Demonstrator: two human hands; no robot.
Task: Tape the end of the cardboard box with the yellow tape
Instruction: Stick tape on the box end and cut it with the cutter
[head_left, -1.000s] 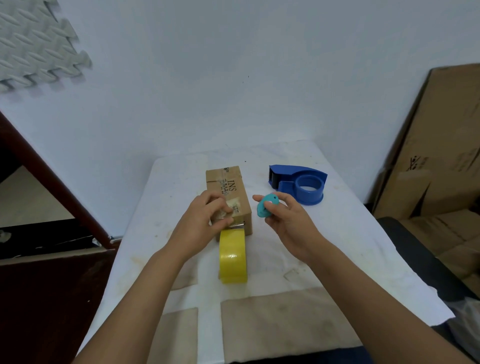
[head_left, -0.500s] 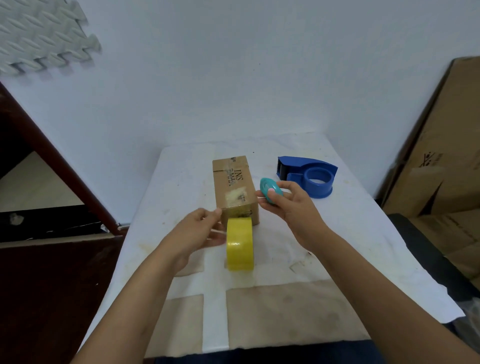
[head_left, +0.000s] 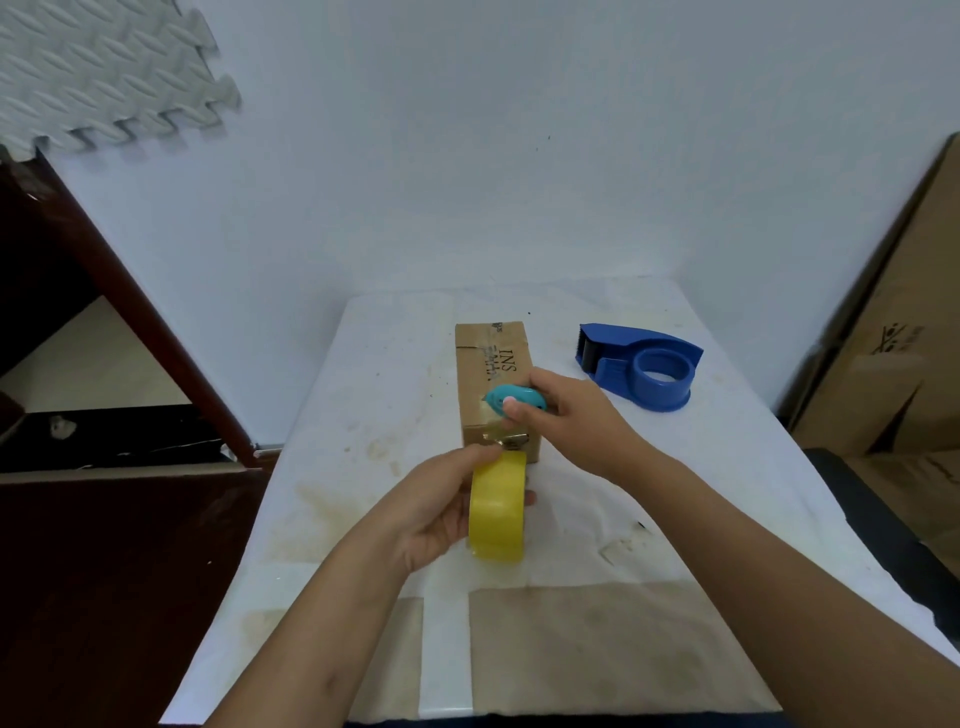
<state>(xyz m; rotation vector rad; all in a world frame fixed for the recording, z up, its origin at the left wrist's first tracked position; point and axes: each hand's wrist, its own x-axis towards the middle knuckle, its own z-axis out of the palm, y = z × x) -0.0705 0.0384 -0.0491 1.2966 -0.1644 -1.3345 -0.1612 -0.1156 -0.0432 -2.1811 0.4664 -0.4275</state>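
A small brown cardboard box lies lengthwise on the white table, its near end facing me. A yellow tape roll stands on edge just in front of that end, with a strip running up to the box's near top edge. My left hand grips the roll from the left side. My right hand holds a small teal cutter over the near top of the box, close to the strip.
A blue tape dispenser sits at the back right of the table. Brown paper patches cover the table's near part. Large cardboard sheets lean at the right. A dark wooden piece stands at the left.
My left hand left the box top and closed on the yellow roll. My right hand carried the teal cutter leftward over the box's near end.
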